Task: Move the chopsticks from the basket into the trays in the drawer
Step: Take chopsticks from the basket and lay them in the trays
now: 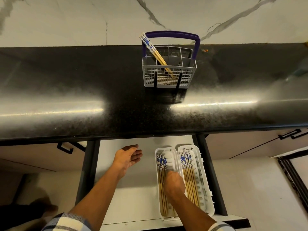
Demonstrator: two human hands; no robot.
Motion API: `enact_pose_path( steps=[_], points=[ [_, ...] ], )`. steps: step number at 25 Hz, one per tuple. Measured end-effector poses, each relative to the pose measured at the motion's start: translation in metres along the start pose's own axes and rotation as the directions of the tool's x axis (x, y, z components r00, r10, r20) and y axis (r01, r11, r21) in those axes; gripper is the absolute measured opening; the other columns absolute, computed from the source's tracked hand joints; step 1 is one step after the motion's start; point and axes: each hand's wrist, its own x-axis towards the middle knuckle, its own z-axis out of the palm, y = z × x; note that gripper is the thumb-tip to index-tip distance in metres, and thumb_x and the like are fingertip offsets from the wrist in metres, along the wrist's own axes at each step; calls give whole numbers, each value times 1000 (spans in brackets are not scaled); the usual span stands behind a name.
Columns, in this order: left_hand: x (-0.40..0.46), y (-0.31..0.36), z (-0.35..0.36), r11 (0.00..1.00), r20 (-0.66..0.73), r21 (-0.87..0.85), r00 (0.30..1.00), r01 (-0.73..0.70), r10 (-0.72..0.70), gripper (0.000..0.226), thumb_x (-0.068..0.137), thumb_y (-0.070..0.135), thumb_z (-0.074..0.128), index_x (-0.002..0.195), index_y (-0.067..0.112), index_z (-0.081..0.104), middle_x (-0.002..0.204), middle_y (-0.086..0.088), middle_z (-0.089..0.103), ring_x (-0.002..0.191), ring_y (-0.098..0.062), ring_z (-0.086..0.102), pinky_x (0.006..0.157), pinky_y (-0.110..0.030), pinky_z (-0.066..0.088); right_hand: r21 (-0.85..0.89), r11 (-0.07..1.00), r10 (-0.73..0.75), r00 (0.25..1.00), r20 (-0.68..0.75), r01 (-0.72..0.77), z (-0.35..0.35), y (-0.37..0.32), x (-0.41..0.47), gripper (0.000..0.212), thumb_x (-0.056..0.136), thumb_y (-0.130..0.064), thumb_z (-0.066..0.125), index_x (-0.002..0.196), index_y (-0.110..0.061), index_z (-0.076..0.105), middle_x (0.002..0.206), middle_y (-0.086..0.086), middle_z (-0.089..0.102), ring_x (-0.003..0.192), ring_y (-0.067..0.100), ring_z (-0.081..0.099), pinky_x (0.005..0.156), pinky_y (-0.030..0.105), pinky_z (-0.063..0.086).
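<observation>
The right hand [174,184] is lowered into the left tray [157,164], its grip hidden. The left hand [127,158] is held open, empty, over bare drawer [133,189] floor.

A white marble backsplash [83,19] with grey veins ran along the top of the view. Below it lay a black speckled granite countertop [83,90], polished enough to carry 2 bright streaks of reflected light near its front edge. Under that edge, cream cabinet fronts [241,144] stood to the left and right, each with a black angular handle [65,147]. Pale floor tiles [250,189] showed at the lower right, bordered by a dark marbled strip [293,179] near the right edge.
</observation>
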Motion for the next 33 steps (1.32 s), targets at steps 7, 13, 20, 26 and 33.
enact_pose_path(
  steps=[7,13,20,26,33],
  points=[
    [0,-5,-5,1000,-19,-21,1000,14,-15,18,100,13,52,110,5,65,107,-20,73,102,-33,70,90,-44,55,-4,999,-41,999,-5,41,2,0,4,20,100,-14,54,118,-12,61,110,4,69,93,14,70,80,24,59],
    [-2,-6,-11,1000,-28,-5,1000,10,-10,11,97,10,57,100,6,67,107,-21,73,101,-33,70,89,-43,55,11,1000,-13,1000,-7,13,-4,-4,10,18,99,-13,55,115,-10,63,109,6,70,95,16,71,79,24,59],
    [-1,-2,-13,1000,-36,0,999,7,-7,14,97,10,57,105,4,67,106,-20,73,102,-33,70,91,-44,55,35,999,-25,999,-21,25,-1,-3,7,19,99,-15,55,116,-11,62,109,5,70,94,15,70,79,23,59],
    [-9,9,-6,999,35,26,998,-47,46,21,93,22,65,108,7,66,104,-17,75,99,-31,72,82,-38,58,37,999,-35,999,-20,36,-10,-3,2,17,100,-14,54,114,-12,64,104,3,71,88,13,70,77,23,59],
    [-46,95,38,879,450,407,892,-247,42,32,96,35,58,111,10,71,104,-12,76,98,-25,74,87,-36,58,181,948,-205,937,-282,261,-138,-77,4,26,101,-35,50,92,-18,67,81,-2,68,68,13,62,63,26,55]
  ],
)
